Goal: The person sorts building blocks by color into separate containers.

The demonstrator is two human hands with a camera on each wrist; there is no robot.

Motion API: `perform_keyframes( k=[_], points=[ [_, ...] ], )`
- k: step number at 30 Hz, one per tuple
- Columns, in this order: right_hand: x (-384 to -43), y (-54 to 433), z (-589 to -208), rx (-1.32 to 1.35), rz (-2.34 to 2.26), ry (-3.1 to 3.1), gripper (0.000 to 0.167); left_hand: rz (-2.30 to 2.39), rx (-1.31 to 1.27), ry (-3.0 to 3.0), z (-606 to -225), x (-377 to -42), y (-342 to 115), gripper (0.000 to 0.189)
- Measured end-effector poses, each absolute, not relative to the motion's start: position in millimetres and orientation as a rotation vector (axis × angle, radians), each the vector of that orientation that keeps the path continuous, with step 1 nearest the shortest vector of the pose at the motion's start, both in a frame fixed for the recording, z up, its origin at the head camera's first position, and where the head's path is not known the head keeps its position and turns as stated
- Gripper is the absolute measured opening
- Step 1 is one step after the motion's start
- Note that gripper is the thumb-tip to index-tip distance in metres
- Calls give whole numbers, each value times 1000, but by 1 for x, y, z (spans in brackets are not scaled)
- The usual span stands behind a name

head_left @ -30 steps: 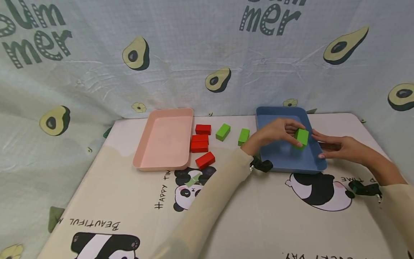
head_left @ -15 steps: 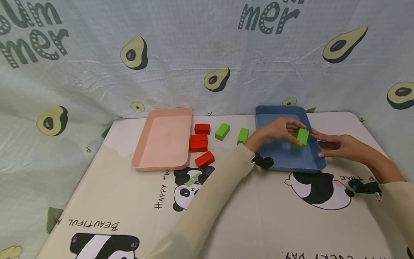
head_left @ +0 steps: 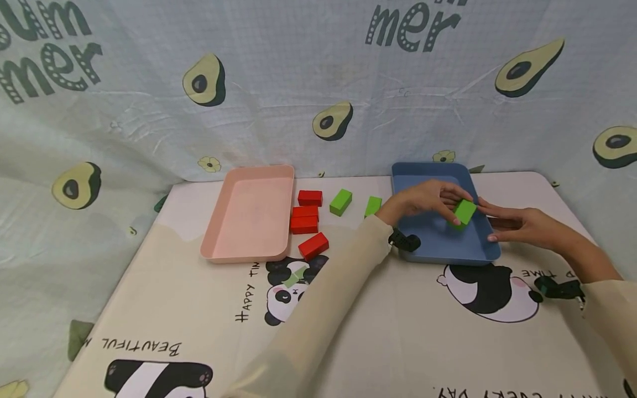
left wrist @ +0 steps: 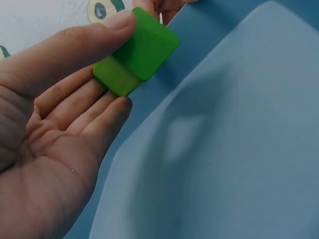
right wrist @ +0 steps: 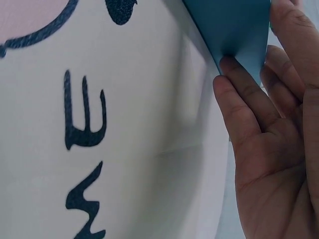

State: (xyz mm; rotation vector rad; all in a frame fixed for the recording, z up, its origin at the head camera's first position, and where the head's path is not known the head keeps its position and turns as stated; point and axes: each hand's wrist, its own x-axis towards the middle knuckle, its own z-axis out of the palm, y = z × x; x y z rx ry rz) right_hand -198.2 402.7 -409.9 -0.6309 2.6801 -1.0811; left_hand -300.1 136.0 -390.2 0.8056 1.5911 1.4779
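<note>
Pinching left hand [head_left: 434, 197], straight-fingered right hand [head_left: 528, 225]

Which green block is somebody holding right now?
The green block over the blue tray, pinched in the left grip. The other two green blocks lie on the table between the blue tray and the pink tray.

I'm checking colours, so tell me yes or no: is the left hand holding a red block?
No, the left hand pinches a green block over the blue tray.
</note>
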Motion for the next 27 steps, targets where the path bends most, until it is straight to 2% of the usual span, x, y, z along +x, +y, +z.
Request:
perform_keyframes(
  k=[18, 27],
  points=[
    [-196, 405, -413, -791, -984, 2731, 74, 1278, 944, 1502, -384, -306, 146, 67],
    [-196, 405, -411, -741, -975, 2719, 77, 1236, 987, 1456, -387, -309, 148, 70]
  ],
)
